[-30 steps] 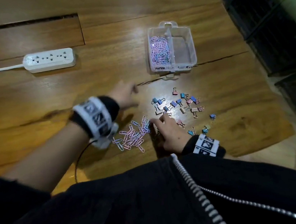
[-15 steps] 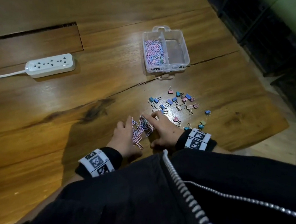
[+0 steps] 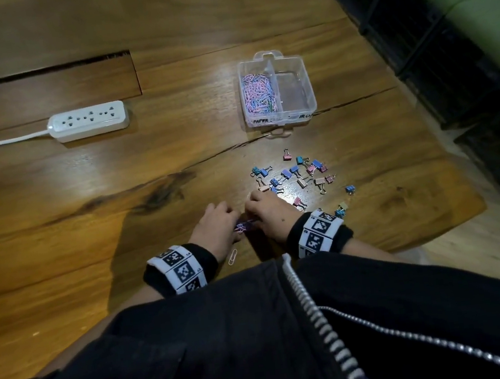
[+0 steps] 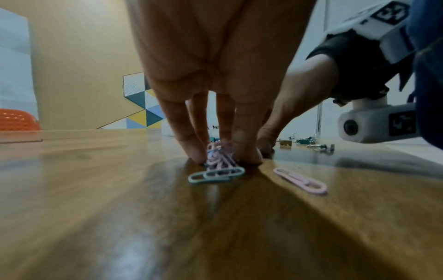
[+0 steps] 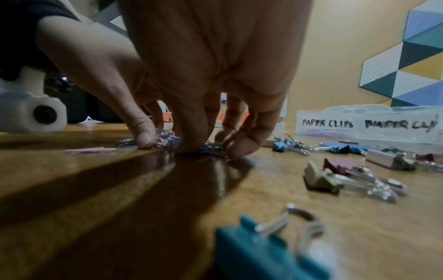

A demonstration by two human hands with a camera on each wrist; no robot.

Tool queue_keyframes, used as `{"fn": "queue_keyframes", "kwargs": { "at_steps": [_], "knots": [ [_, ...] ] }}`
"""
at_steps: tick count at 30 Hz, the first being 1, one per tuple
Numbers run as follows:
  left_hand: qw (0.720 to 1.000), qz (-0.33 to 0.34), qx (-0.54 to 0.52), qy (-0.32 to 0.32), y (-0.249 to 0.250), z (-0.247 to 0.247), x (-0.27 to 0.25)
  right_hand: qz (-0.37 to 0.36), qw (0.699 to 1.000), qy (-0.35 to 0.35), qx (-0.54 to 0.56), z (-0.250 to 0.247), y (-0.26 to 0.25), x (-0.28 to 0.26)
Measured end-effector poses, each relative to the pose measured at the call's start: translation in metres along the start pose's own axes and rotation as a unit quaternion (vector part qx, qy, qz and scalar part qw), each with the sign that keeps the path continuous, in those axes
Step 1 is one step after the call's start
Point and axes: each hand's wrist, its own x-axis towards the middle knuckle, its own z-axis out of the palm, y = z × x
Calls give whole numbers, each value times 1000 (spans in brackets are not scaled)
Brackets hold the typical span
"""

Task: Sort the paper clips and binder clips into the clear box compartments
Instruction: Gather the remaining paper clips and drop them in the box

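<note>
Big wooden desk, and up near its far side sits the clear box, left compartment already heaped with paper clips, the right one bare by the look of it. Binder clips lie scattered between the box and the hands, none sorted yet. Both hands are down together now: left hand and right hand, fingers curled in, pinching a small bunch of paper clips between them. One pink clip lies loose just beside. Next comes the lift, I'd say, carrying the bunch to the left compartment without spilling.
</note>
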Motion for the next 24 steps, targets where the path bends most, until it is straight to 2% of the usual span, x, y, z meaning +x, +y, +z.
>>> {"fn": "queue_keyframes", "kwargs": {
  "at_steps": [4, 8, 11, 13, 15, 16, 18, 20, 22, 24],
  "knots": [
    [999, 35, 22, 8, -3, -2, 2, 3, 1000, 17, -10, 1, -3, -3],
    [999, 37, -10, 19, -10, -3, 7, 24, 997, 41, 66, -5, -2, -6],
    [991, -15, -131, 16, -20, -9, 12, 78, 979, 61, 178, -8, 4, -6],
    [969, -60, -241, 8, -27, -14, 18, 122, 945, 58, 299, -9, 10, -7],
    [927, -92, -364, -21, -35, -17, 24, 135, 895, 35, 424, -12, 16, -8],
    [891, -112, -438, -44, -37, -20, 27, 136, 867, 17, 479, -14, 18, -9],
    [802, -155, -571, -81, -37, -25, 29, 143, 819, -23, 555, -20, 21, -9],
    [721, -183, -663, -90, -33, -30, 28, 150, 780, -53, 605, -26, 22, -9],
    [673, -190, -708, -94, -30, -31, 28, 164, 736, -54, 655, -30, 21, -8],
    [646, -190, -732, -98, -29, -29, 28, 185, 688, -34, 701, -31, 21, -8]
  ]
}}
